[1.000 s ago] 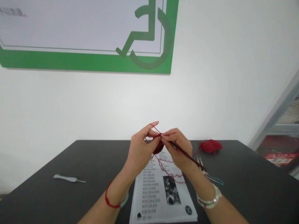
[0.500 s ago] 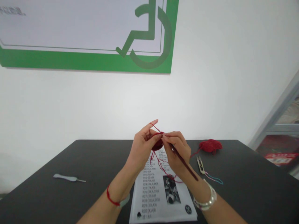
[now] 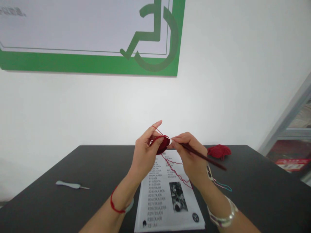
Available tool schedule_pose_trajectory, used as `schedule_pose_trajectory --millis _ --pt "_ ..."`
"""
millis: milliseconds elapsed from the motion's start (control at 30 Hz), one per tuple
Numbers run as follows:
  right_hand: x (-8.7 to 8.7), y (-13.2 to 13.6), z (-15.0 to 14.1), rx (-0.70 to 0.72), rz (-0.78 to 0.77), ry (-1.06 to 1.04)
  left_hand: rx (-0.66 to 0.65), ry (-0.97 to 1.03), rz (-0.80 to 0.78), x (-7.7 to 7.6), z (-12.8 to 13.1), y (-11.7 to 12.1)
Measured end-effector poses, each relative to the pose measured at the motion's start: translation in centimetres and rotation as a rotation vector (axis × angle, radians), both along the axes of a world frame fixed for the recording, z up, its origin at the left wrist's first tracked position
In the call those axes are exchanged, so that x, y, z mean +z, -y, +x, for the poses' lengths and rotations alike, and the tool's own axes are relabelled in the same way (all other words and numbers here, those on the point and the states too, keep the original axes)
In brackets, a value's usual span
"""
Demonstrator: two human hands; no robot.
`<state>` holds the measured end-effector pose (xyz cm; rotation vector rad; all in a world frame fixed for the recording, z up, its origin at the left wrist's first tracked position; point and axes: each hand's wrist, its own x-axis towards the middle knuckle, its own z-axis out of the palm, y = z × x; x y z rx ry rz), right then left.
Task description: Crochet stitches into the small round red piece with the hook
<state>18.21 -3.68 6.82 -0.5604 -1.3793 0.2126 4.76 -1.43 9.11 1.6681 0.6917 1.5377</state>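
Note:
My left hand pinches a small dark-red crochet piece between thumb and fingers. Red yarn runs over its raised index finger down to the piece. My right hand grips a crochet hook with a dark reddish-brown handle, held like a pen. The hook's thin metal tip meets the upper right edge of the crochet piece; whether it is inside a stitch I cannot tell. Loose red yarn strands hang from the piece across a printed pattern sheet lying under both hands.
A red yarn ball rests at the back right of the black table. Thread snips with a blue and pink cord lie partly behind my right wrist. On the left is a light-handled tool with a thin metal tip. A white wall stands behind.
My right hand has moved right and the hook now lies flatter, its metal shaft showing. My left hand has shifted slightly left with the crochet piece, which is more exposed.

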Motion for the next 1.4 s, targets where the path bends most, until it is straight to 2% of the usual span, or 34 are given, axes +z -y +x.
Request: schedule_pose_trajectory --millis 67,100,267,333,400,500,600,667,767,833,900,967,1033,1067,1133,1200,1233,1333,1400 --pt "0.2 0.1 0.1 0.085 -0.123 -0.091 0.009 -0.022 0.007 0.0 0.0 0.0" --pt "0.2 0.1 0.1 0.086 -0.134 -0.082 0.012 -0.032 0.009 0.0 0.0 0.0" --pt "0.5 0.8 0.5 -0.141 0.189 0.333 0.079 -0.082 0.055 0.2 -0.2 0.2" --pt "0.5 1.0 0.5 -0.169 0.226 0.422 0.114 -0.099 0.076 0.3 -0.2 0.2" --pt "0.5 1.0 0.6 -0.14 0.18 0.381 0.141 -0.102 0.089 0.2 -0.2 0.1" --pt "0.5 0.4 0.8 0.066 -0.008 0.098 0.095 -0.052 0.051 0.2 -0.2 -0.1" --pt "0.5 -0.7 1.0 0.388 -0.239 -0.196 -0.051 0.03 -0.054 0.2 -0.3 -0.2" --pt "0.6 -1.2 1.0 0.547 -0.353 -0.297 -0.148 0.069 -0.132 0.3 -0.4 -0.2" --pt "0.5 -1.6 0.7 0.597 -0.419 -0.319 -0.304 0.109 -0.242 0.2 -0.6 -0.5" --pt "0.2 -1.6 0.4 0.477 -0.353 -0.245 -0.414 0.114 -0.312 0.0 -0.5 -0.7" --pt "-0.5 -1.8 0.2 0.222 -0.176 -0.089 -0.459 0.133 -0.371 -0.3 -0.1 -0.9" --pt "-1.4 -2.1 0.3 -0.08 0.068 0.13 -0.419 0.173 -0.393 -0.5 0.4 -0.8" --pt "-2.3 -2.6 0.5 -0.296 0.279 0.318 -0.355 0.213 -0.387 -0.7 0.8 -0.6" --pt "-2.7 -2.9 0.5 -0.354 0.348 0.357 -0.344 0.225 -0.393 -0.7 0.9 -0.5" --pt "-3.1 -3.1 0.6 -0.381 0.446 0.341 -0.375 0.249 -0.441 -0.6 0.9 -0.4" --pt "-2.8 -3.0 0.4 -0.314 0.453 0.251 -0.44 0.274 -0.512 -0.4 0.5 -0.6" --pt "-2.5 -2.8 0.2 -0.248 0.407 0.19 -0.465 0.286 -0.542 -0.3 0.3 -0.7" --pt "-1.3 -2.3 0.1 0.079 0.141 -0.012 -0.499 0.299 -0.565 -0.1 -0.3 -1.2" --pt "-0.7 -2.1 0.3 0.268 0.019 -0.111 -0.5 0.289 -0.54 -0.1 -0.7 -1.3"
